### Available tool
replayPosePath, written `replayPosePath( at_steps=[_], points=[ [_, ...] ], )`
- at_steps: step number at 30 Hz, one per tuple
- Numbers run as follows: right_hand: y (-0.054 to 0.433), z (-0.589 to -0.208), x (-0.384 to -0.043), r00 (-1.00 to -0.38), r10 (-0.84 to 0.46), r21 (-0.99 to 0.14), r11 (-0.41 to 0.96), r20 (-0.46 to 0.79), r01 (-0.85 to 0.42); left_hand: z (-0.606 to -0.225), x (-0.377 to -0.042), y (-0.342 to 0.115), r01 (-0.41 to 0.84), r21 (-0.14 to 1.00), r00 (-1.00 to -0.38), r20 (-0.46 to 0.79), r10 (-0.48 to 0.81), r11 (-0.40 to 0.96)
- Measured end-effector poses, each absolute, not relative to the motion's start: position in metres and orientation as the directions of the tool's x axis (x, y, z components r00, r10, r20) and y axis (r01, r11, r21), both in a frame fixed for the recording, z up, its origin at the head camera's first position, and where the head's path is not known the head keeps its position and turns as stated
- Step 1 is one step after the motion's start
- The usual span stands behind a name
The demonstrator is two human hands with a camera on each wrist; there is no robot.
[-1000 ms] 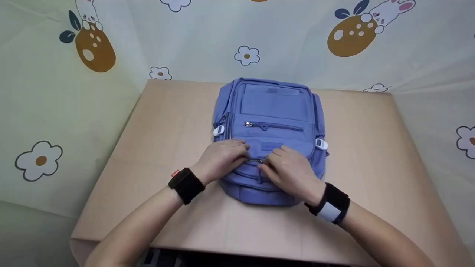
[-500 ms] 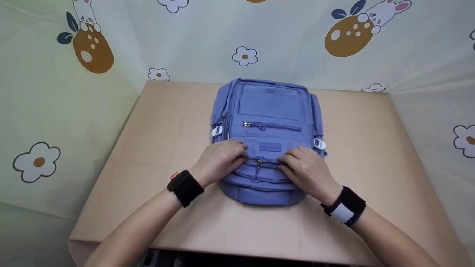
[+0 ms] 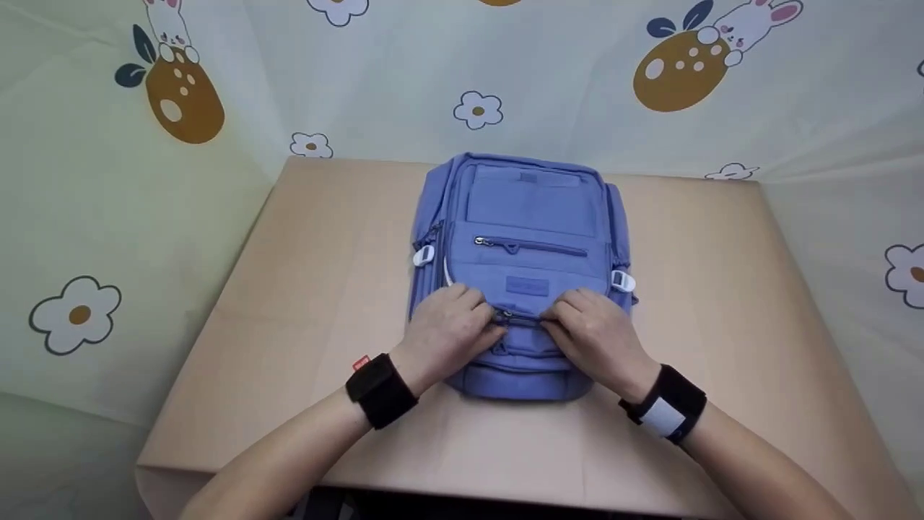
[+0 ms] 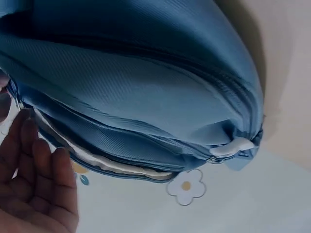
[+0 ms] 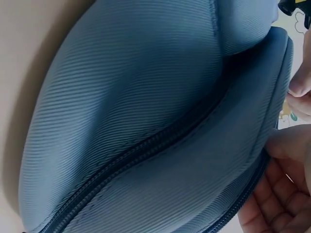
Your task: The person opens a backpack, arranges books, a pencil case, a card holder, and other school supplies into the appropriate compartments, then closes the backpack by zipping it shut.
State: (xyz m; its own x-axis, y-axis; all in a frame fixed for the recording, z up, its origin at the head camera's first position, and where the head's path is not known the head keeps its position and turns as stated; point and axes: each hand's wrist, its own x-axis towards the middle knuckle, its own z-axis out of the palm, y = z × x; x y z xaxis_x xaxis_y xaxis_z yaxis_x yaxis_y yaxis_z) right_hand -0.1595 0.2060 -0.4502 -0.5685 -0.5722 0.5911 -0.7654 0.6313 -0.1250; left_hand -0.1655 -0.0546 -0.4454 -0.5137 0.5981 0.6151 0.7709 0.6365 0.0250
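A blue backpack (image 3: 534, 206) lies front up on the table, its bottom toward me. In the head view my left hand (image 3: 447, 325) pinches the zipper pull at the middle of the lower front pocket, beside the metal slider (image 3: 507, 315). My right hand (image 3: 595, 334) pinches the pocket edge just right of the slider. The left wrist view shows the zipper gaping on the left side, with a pale lining strip (image 4: 92, 156) along it. In the right wrist view the right thumb lies on the edge and the fingers curl beneath. The fingertips are partly hidden.
A brown-covered table (image 3: 332, 245) carries the backpack. White buckles (image 3: 622, 281) sit on the bag's sides, and a smaller zipper (image 3: 530, 246) crosses its front. A patterned curtain (image 3: 390, 79) stands behind the table and at both sides.
My right hand has let go of the zipper pull and moved right to the pocket edge. My left hand has then moved right to the pull, uncovering the pocket's left side.
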Motion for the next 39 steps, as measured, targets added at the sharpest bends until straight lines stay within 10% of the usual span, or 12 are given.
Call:
replayPosePath(
  at_steps=[39],
  points=[
    [0.202,-0.443,-0.159,-0.606,-0.577,-0.147,0.646,0.548,-0.749,-0.442,-0.171,-0.1,0.627,0.358,-0.766,0.442,0.466,0.692]
  ],
)
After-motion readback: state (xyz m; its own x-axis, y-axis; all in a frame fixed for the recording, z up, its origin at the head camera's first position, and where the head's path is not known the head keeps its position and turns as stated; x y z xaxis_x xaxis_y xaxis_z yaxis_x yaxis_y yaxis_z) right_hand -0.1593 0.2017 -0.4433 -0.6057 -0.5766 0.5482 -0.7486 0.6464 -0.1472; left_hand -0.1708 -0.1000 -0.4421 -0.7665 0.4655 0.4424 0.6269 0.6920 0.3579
